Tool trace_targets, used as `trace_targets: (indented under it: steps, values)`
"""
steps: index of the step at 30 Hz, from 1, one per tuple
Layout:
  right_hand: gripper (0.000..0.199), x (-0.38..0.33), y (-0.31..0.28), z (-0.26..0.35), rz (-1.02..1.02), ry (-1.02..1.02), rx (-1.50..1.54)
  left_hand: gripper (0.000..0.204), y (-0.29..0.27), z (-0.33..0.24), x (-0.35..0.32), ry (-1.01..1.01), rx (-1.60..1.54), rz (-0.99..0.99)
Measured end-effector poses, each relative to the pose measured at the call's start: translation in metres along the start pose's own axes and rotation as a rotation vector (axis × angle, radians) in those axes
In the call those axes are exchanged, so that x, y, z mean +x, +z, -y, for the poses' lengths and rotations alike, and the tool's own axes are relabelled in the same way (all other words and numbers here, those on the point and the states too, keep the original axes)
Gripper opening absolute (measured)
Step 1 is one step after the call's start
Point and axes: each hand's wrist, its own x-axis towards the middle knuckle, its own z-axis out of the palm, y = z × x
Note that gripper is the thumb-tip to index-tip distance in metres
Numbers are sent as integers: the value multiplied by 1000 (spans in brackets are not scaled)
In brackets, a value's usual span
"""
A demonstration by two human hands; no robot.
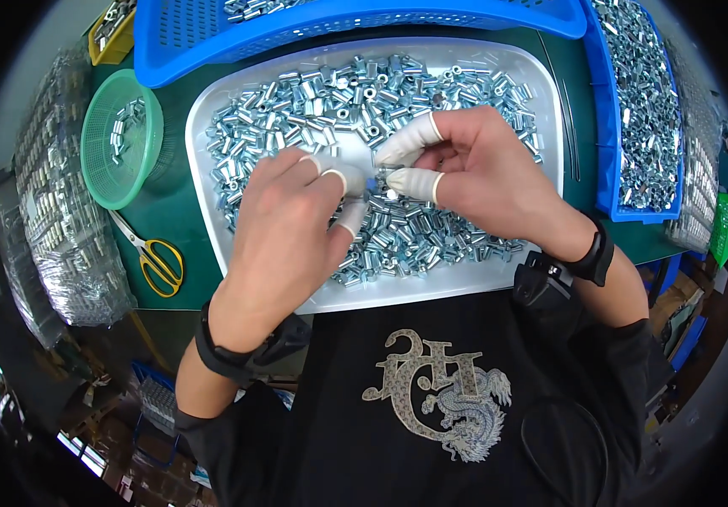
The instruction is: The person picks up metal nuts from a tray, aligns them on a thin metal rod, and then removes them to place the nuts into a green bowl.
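Observation:
A white tray [550,97] holds a thick spread of small silver hex standoffs [415,232], tubular pieces with holes through them. Both of my hands are over its middle, with white finger cots on the thumbs and fingers. My left hand [292,215] has its fingers closed in a pinch, and what is between them is hidden. Facing it, my right hand [487,173] pinches a small silver standoff [387,171] between thumb and forefinger. The two sets of fingertips nearly meet, with a small bluish spot between them.
A green basket [157,135] with a few standoffs and yellow-handled scissors [161,266] are at left. Blue bins [605,127] [212,46] of metal parts stand right and behind. Wrapped bundles [72,211] and a yellow bin [114,51] flank the green table [178,220].

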Motion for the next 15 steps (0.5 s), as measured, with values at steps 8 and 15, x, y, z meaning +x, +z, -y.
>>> trace_targets:
  steps: [8,15]
  values:
    - [19,-18,12,10,-67,-245,-136,17,-8,-16,0,-215,-290,-29]
    - [19,-25,12,2,-139,-250,-270,21,-9,-27,10,-258,-314,-13]
